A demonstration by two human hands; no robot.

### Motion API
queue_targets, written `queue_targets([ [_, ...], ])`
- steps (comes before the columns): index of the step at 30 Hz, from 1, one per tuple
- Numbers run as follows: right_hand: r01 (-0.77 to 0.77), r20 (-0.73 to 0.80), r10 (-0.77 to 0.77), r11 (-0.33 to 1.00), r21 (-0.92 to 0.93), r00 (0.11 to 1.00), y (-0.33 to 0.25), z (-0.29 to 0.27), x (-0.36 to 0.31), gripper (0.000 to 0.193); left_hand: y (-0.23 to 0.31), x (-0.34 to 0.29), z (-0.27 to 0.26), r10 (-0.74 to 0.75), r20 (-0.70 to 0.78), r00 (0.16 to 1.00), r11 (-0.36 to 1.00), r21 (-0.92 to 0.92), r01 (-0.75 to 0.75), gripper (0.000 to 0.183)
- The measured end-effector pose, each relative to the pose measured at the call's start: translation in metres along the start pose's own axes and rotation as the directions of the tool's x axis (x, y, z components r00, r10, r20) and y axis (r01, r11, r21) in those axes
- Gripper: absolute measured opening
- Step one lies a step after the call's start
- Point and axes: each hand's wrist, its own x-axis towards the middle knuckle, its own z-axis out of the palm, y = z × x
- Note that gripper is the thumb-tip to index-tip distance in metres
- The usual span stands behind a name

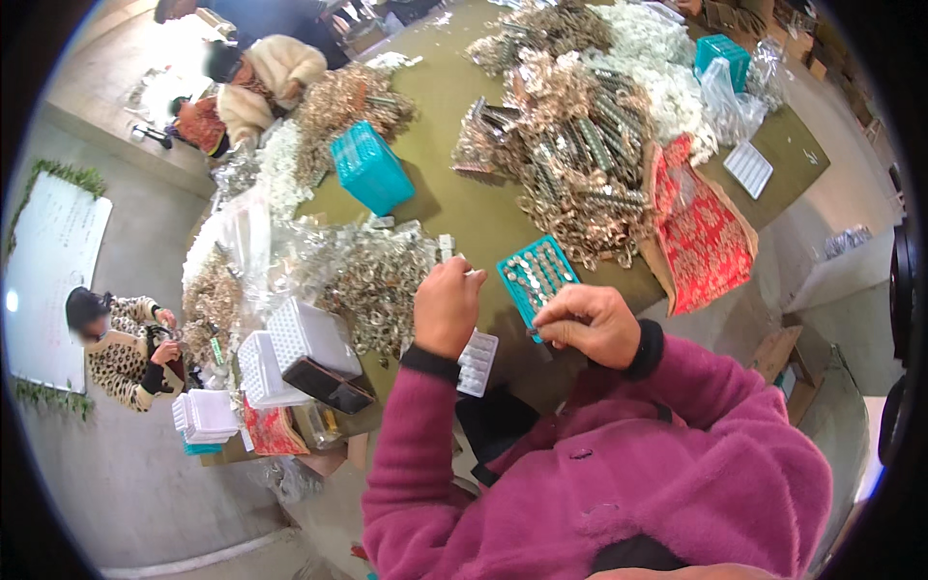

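A teal tray (504,280) with rows of small silvery round pieces lies on the table in front of me. Over its near right corner is my right hand (597,327), thumb and fingers pinched together; anything between them is too small to make out. My left hand (447,307) is closed just left of the tray, with a tiny whitish bit showing at its fingertips. Beside my left wrist lies a small white compartment tray (478,364), partly covered by my sleeve. A heap of small shiny metal parts (377,290) spreads left of my left hand.
A large pile of coppery and silvery parts (580,145) stands ahead, beside a red floral cloth (698,237). Teal stacked trays (372,169) rise at the far left-centre. White trays (314,338) crowd the left edge. One person (126,348) works at left; others sit at the far left.
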Motion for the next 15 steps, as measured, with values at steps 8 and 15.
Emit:
queue_targets([
  [8, 0.059, 0.016, -0.059, 0.998, -0.033, 0.998, -0.007, -0.003, -0.010, 0.010, -0.018, 0.047, 0.059, -0.204, 0.160, 0.966, 0.916, 0.378, 0.131, 0.010],
  [15, 0.028, -0.024, -0.026, 0.998, 0.056, 0.999, -0.009, 0.003, -0.016, 0.009, -0.023, 0.021, 0.036, -0.090, -0.246, 0.965, 0.996, -0.001, 0.093, 0.030],
])
